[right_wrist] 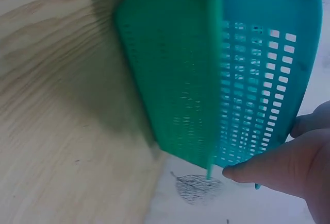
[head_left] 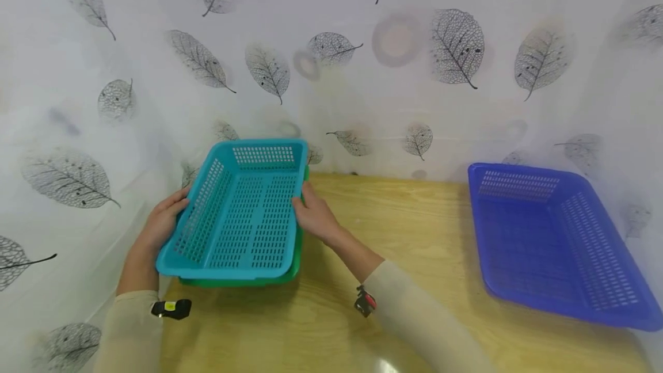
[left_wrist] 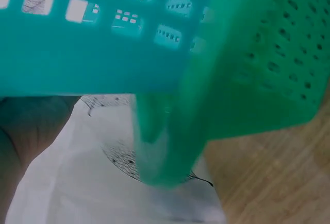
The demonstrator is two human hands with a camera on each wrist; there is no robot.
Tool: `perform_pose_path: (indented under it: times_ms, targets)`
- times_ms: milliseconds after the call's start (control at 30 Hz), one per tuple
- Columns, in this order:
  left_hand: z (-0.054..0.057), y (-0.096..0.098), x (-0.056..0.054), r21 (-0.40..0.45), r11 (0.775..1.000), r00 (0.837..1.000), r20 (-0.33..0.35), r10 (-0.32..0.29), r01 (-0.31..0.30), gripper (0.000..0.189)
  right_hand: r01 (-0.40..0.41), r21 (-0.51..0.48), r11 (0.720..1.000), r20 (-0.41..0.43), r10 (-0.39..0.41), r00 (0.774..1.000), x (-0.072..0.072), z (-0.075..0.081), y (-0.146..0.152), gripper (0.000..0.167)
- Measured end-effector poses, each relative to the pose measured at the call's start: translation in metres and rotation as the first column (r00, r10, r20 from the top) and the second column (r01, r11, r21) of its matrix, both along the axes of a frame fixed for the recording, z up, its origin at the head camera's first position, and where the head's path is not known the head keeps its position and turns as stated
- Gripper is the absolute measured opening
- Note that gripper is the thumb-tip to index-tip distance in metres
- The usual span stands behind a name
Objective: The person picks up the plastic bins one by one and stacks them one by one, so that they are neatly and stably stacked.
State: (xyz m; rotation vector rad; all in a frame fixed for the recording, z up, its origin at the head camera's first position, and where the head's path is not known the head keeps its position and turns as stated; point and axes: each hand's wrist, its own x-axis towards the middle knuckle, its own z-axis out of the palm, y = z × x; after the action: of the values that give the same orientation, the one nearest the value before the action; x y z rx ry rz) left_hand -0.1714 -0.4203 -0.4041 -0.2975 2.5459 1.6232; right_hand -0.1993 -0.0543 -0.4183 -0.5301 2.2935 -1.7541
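A teal slotted basket (head_left: 243, 212) sits nested in a green basket (head_left: 279, 277) at the left of the wooden table (head_left: 404, 223), its far end tipped up. My left hand (head_left: 163, 220) grips the teal basket's left rim and my right hand (head_left: 313, 214) grips its right rim. In the left wrist view the teal basket (left_wrist: 103, 44) and the green basket (left_wrist: 268, 69) fill the frame from below, with part of my left hand (left_wrist: 26, 131) beside them. In the right wrist view my right hand's fingers (right_wrist: 278, 172) press on the teal basket (right_wrist: 263, 80), next to the green basket (right_wrist: 170, 80).
A blue slotted basket (head_left: 544, 235) lies on the right side of the table. A white sheet printed with grey leaves (head_left: 362, 73) hangs behind the table and along its left and right sides. Bare wood shows between the baskets.
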Motion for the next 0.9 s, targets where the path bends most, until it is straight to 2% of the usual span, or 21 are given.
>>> perform_pose_path:
  times_ms: [133,333,433,600,900]
  targets:
    - [-0.015,-0.001,-0.003,-0.056,0.998,0.999,-0.020,-0.027,0.026,0.061,-0.005,0.029,1.000,-0.044,0.006,0.999,-0.005,-0.018,-0.003,0.057]
    - [-0.044,0.007,-0.007,-0.139,0.989,0.992,-0.109,-0.061,0.045,0.056,0.025,0.140,0.990,0.011,-0.027,1.000,-0.009,-0.032,-0.002,0.064]
    - [-0.053,0.007,-0.008,-0.145,0.988,0.991,-0.115,-0.074,0.057,0.056,0.028,0.164,0.986,0.029,-0.033,0.999,-0.011,-0.038,-0.001,0.064]
    - [-0.056,0.011,-0.004,-0.176,0.983,0.994,-0.088,-0.070,0.053,0.058,0.037,0.177,0.983,0.009,-0.039,0.999,-0.010,-0.046,0.000,0.064]
    - [-0.055,0.019,-0.002,-0.208,0.978,0.999,-0.032,-0.005,-0.001,0.060,0.036,0.104,0.994,0.021,-0.039,0.999,-0.004,-0.051,0.004,0.062]
